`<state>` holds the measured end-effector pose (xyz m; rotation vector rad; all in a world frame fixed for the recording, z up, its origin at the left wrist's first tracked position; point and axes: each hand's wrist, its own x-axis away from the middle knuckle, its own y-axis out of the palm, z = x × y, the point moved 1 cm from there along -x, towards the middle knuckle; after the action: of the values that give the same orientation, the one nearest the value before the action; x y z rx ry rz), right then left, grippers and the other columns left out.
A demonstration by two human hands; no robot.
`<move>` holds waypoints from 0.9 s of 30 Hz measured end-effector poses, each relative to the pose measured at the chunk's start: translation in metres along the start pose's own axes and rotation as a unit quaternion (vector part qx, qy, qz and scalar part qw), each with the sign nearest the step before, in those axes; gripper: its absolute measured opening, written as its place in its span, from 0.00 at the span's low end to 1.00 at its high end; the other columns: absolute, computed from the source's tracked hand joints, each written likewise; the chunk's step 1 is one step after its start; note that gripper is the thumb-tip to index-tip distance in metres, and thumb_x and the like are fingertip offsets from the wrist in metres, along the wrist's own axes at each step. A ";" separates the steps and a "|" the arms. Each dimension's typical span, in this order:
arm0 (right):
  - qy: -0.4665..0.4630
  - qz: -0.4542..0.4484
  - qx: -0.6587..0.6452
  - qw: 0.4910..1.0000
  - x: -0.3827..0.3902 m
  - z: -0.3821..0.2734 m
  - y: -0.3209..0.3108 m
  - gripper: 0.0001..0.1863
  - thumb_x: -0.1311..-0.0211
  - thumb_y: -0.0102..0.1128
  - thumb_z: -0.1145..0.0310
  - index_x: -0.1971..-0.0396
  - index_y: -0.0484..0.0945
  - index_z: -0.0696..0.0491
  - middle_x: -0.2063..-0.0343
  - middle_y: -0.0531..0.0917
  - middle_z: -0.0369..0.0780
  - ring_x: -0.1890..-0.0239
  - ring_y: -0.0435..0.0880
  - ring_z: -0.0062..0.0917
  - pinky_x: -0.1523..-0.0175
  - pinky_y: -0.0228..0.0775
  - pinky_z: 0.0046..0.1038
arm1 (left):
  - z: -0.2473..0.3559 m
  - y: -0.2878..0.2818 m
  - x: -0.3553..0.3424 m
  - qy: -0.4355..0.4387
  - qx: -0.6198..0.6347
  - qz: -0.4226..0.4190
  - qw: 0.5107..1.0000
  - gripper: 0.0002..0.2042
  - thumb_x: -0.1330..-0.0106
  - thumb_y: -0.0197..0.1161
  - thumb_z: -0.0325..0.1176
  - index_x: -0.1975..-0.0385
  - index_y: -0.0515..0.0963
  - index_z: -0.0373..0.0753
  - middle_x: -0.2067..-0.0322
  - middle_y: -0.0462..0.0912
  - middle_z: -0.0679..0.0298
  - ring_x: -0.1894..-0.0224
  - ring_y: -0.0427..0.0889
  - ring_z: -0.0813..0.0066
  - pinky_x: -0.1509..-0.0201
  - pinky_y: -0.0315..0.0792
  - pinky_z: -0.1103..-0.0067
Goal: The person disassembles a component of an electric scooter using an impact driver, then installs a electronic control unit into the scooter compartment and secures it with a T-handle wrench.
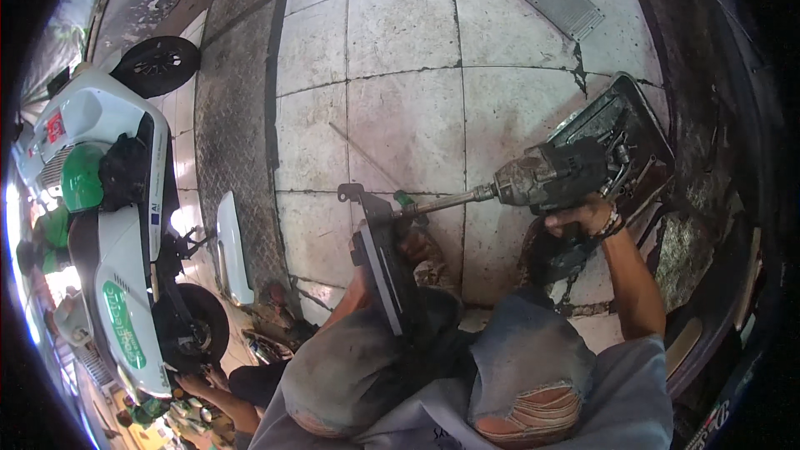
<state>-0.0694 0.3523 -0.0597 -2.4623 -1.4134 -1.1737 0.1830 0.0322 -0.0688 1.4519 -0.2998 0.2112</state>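
Note:
My right hand [585, 217] is wrapped around the grip of a dark, worn impact wrench [550, 177]. The wrench's long metal extension [450, 200] points left, and its tip meets the upper end of a black metal bracket [379, 242]. That bracket slants over my left thigh, a pale strip along its side. My left hand [359, 257] holds it from the left, with most of its fingers hidden behind it. Just past the bracket lies a screwdriver with a green handle [403, 198], its thin shaft stretching away to the far left on the tiles.
A metal tray [621, 87] of tools and sockets stands right, partly behind the wrench. A grey finned metal plate [560, 2] lies far right. On the left are a white-and-green motorcycle [125, 283], a loose white panel [233, 250] and another person's hand [196, 387] by the wheel.

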 end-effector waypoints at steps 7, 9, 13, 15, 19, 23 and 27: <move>-0.072 0.006 -0.134 0.988 0.007 -0.003 0.026 0.13 0.49 0.79 0.74 0.66 0.83 0.56 0.74 0.84 0.38 0.77 0.80 0.26 0.70 0.72 0.32 | 0.050 0.056 0.002 0.019 -0.334 0.310 0.890 0.26 0.25 0.48 0.58 0.50 0.79 0.40 0.57 0.85 0.53 0.61 0.84 0.56 0.57 0.79 0.61; -0.068 0.022 -0.122 0.990 0.012 0.009 0.020 0.13 0.49 0.79 0.74 0.66 0.83 0.55 0.74 0.84 0.38 0.77 0.80 0.26 0.70 0.72 0.32 | 0.052 0.082 -0.009 -0.013 -0.305 0.314 0.899 0.30 0.25 0.47 0.62 0.50 0.79 0.39 0.57 0.85 0.53 0.57 0.85 0.53 0.52 0.80 0.59; -0.081 0.042 -0.129 0.987 0.014 0.021 0.024 0.12 0.48 0.78 0.75 0.66 0.83 0.55 0.75 0.84 0.38 0.76 0.81 0.25 0.70 0.72 0.31 | 0.043 0.100 -0.008 -0.040 -0.329 0.241 0.912 0.47 0.33 0.37 0.78 0.37 0.72 0.37 0.48 0.82 0.50 0.44 0.82 0.49 0.43 0.79 0.55; -0.091 0.028 -0.124 0.988 0.013 0.020 0.029 0.12 0.47 0.79 0.76 0.65 0.82 0.54 0.75 0.84 0.37 0.75 0.81 0.24 0.70 0.73 0.30 | 0.035 0.098 0.004 -0.009 -0.410 0.210 0.888 0.52 0.36 0.29 0.82 0.28 0.63 0.39 0.39 0.76 0.49 0.40 0.79 0.52 0.42 0.79 0.58; -0.074 0.057 -0.146 0.985 0.024 0.007 0.043 0.12 0.47 0.78 0.75 0.66 0.82 0.54 0.75 0.83 0.36 0.75 0.81 0.23 0.70 0.73 0.30 | 0.023 0.092 -0.001 0.007 -0.399 0.266 0.877 0.49 0.30 0.28 0.77 0.30 0.65 0.36 0.40 0.77 0.49 0.46 0.82 0.57 0.44 0.81 0.64; -0.100 0.096 -0.092 0.986 0.031 0.003 0.034 0.09 0.45 0.77 0.73 0.68 0.82 0.53 0.75 0.83 0.36 0.75 0.81 0.24 0.69 0.73 0.30 | 0.022 0.101 -0.028 0.032 -0.370 0.227 0.900 0.40 0.24 0.35 0.69 0.30 0.66 0.39 0.47 0.82 0.51 0.51 0.84 0.61 0.47 0.80 0.66; -0.142 0.114 -0.098 0.978 0.040 -0.022 0.035 0.09 0.44 0.77 0.70 0.70 0.82 0.53 0.75 0.84 0.35 0.74 0.82 0.23 0.67 0.74 0.29 | 0.035 0.107 -0.044 0.029 -0.366 0.176 0.913 0.38 0.24 0.40 0.67 0.34 0.69 0.38 0.48 0.82 0.52 0.56 0.84 0.66 0.52 0.81 0.69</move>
<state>-0.0441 0.3511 -0.0082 -2.9333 -1.0694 -0.9879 0.1049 0.0110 0.0206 0.6383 -0.5269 0.3862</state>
